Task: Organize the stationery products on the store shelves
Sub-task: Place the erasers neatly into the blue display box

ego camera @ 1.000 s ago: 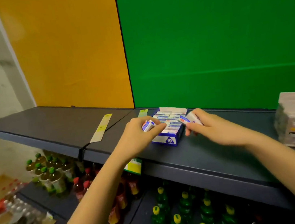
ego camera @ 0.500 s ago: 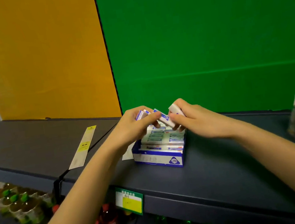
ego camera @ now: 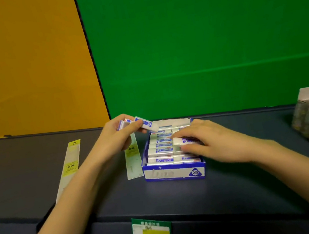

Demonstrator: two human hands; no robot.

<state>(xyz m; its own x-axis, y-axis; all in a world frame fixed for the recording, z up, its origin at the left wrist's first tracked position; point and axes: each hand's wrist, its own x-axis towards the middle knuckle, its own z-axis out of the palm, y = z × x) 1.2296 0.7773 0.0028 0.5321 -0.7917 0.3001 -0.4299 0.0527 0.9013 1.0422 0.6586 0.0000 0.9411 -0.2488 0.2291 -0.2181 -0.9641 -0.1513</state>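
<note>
Open blue-and-white eraser box (ego camera: 174, 171) on the dark shelf (ego camera: 180, 194).
Rows of white, blue-banded erasers (ego camera: 161, 151) lie flat inside; a few more erasers (ego camera: 144, 123) are held above its back-left corner.

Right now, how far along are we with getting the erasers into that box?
Mostly done: the blue display box on the shelf already holds neat rows of erasers. In hand: the right hand is setting one eraser into the right column. Left: the left hand holds a few more erasers to place.
</note>
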